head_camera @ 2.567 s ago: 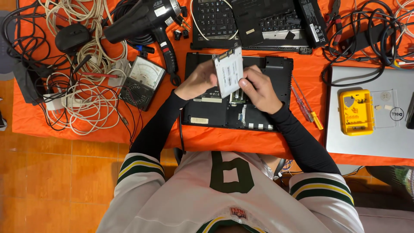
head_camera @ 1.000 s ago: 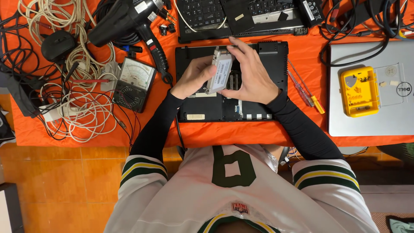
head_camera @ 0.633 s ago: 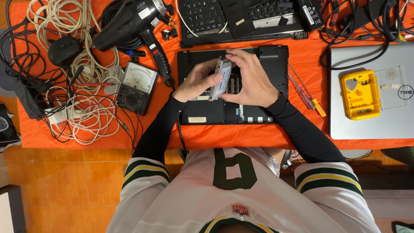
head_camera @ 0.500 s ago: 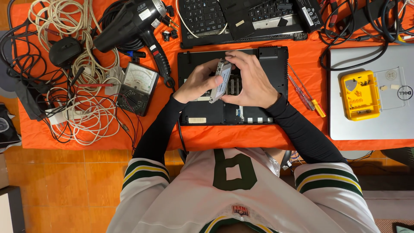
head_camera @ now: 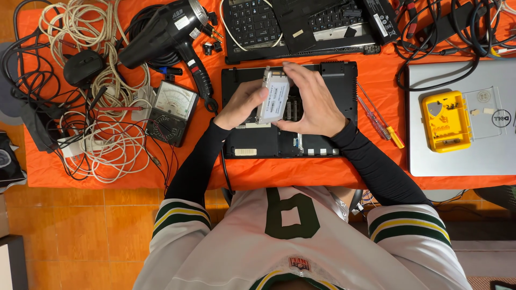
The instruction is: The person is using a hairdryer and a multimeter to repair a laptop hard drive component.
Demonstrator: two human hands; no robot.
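Head view: one silver drive (head_camera: 273,100) stands tilted over one open black laptop base (head_camera: 338,75), pinched between left hand (head_camera: 244,104) at nine o'clock and right hand (head_camera: 312,102) at three; both hands are closed on it.

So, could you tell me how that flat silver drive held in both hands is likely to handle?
The silver drive looks like a rigid metal-cased slab, so it probably won't flex. Its smooth faces may be slippery; the left hand and right hand pinch it by the edges. Held tilted above the open black laptop base, it would likely knock parts if dropped.
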